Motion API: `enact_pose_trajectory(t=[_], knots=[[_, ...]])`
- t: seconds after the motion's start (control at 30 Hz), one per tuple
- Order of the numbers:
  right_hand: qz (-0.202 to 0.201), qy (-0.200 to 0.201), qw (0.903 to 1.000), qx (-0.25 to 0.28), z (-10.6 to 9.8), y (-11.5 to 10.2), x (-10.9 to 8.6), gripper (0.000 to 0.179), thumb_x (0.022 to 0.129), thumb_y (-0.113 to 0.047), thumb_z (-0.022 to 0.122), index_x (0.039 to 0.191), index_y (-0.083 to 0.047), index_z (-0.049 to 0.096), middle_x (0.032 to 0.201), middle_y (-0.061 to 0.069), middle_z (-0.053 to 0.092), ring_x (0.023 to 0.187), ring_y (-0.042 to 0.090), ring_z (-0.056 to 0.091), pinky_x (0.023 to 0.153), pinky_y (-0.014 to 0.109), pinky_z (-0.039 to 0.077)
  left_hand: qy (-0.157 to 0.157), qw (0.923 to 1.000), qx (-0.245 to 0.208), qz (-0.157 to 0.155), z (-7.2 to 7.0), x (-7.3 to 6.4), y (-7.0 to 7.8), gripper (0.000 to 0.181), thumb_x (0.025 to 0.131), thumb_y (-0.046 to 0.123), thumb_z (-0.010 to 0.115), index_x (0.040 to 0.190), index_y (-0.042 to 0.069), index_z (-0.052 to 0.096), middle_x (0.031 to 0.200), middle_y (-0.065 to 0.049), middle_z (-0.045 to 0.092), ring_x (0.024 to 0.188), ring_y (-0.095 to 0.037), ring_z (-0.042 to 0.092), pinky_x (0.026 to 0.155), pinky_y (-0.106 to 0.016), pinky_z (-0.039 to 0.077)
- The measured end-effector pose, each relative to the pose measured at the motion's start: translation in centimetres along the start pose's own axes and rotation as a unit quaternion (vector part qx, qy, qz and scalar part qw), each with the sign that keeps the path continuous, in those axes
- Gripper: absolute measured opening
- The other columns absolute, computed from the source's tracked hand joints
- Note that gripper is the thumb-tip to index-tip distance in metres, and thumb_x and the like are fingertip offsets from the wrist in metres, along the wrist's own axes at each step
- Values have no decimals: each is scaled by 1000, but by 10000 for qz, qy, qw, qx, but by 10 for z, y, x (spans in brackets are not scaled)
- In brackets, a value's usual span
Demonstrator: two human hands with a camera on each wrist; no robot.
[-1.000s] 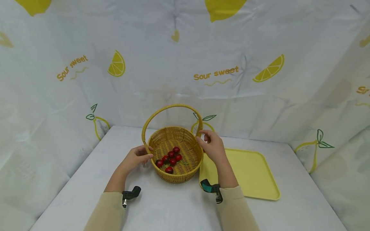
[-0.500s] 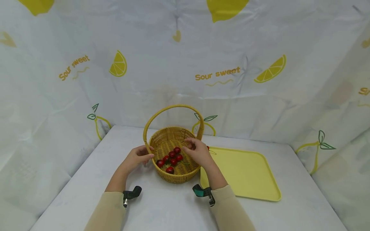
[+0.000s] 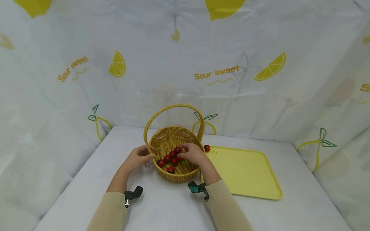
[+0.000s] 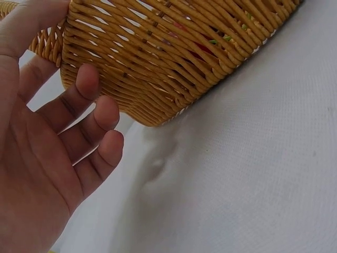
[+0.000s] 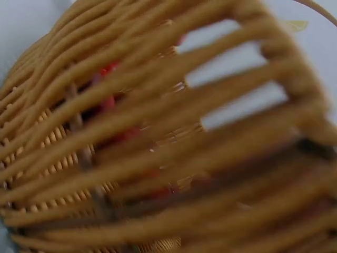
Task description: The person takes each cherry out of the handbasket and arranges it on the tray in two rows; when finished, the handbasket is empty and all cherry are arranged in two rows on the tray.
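A yellow wicker basket [image 3: 180,178] with a tall arched handle stands on the table, several dark red cherries [image 3: 171,169] lying inside on its bottom. My left hand [image 3: 138,158] grips the left side of its rim, near the foot of the handle. In the left wrist view, thumb and index finger are at the rim while the other fingers hang loosely bent beside the wall. My right hand [image 3: 194,154] reaches over the right rim, thumb and fingertips parted close beside the cherries. The right wrist view looks through the blurred basket wall [image 5: 158,137]; that hand's fingers are hidden there.
To the right of the basket lies a yellow tray [image 3: 242,173]. A single cherry [image 3: 206,148] with a stem sits at its back left corner. Behind the white table [image 3: 162,208] hangs a lemon-printed cloth [image 3: 162,64].
My right hand has moved left from beside the basket handle, over the rim and down to the cherries. This uncovered the cherry at the tray's corner. The left hand has kept its hold.
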State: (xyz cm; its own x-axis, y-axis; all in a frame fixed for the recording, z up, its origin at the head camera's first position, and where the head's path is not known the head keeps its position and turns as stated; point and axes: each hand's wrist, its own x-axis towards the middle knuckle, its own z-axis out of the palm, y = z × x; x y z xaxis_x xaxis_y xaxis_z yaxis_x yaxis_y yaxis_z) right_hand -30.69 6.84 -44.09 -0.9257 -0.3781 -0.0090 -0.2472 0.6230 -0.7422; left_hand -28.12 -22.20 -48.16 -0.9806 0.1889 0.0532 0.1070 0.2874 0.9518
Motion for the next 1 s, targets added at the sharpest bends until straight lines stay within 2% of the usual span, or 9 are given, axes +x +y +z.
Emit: enact_pose_trajectory(t=[0.13,0.27,0.53,0.8,1.0], knots=[[331,-168,9977,-562,6,0,5,35,92,-20,78,122,-3,72,105,9,69,93,22,61,81,39,52,-9,10000,-34,-14,1,-1,-2,37,98,16,73,129,1,62,106,-8,65,80,-23,57,68,-37,53],[582,-225,9946,-832,9,0,6,32,91,-20,80,118,-5,74,124,11,68,112,26,62,96,45,51,11,10000,-41,-18,2,-1,-1,34,98,15,72,129,2,63,107,-9,66,80,-23,57,68,-38,52],[613,-379,9920,-1038,11,-1,2,37,89,-19,82,122,-5,72,124,13,67,111,27,61,97,46,50,-18,10000,3,41,3,2,-2,31,97,18,74,124,5,65,105,-10,66,78,-22,58,67,-36,52],[488,-402,9892,-1319,13,-4,1,33,89,-15,82,118,-3,73,112,11,70,99,25,61,91,44,53,35,10000,47,-38,3,3,-1,31,96,19,74,124,7,66,107,-10,67,80,-24,58,68,-37,51],[316,-255,9922,-1180,15,-5,4,35,92,-20,79,122,-5,72,122,12,68,111,27,62,97,45,51,58,9999,53,-68,-1,2,-2,31,97,17,73,125,6,65,107,-11,67,80,-24,58,69,-38,51]])
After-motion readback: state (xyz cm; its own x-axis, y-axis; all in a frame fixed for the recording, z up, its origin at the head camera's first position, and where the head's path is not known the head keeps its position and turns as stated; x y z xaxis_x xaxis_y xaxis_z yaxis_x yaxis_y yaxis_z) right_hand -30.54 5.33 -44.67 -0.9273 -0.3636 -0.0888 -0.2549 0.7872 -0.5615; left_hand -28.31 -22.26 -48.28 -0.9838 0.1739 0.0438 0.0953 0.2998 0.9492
